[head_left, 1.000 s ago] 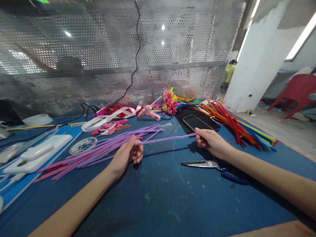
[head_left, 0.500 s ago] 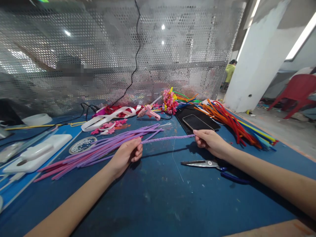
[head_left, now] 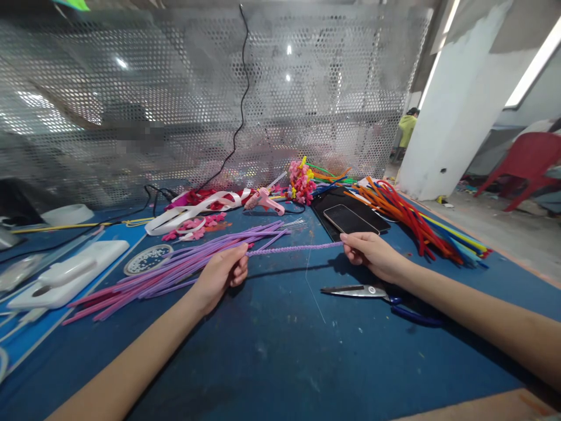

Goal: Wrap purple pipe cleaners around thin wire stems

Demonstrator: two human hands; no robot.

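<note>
The left hand [head_left: 224,271] is nearly closed, thumb and fingers pinching a braided-looking purple strip [head_left: 294,249] at one end; the right hand [head_left: 369,251] pinches the other end, its lower fingers curled in; the strip runs almost straight between them, raised above the blue surface [head_left: 272,356]; a bundle of purple and pink stems [head_left: 175,270] lies just beside the left hand; scissors [head_left: 362,291] lie near the right hand, on the wearer's side; beyond that hand, a phone [head_left: 350,220] rests on a flat black item [head_left: 321,206].
</note>
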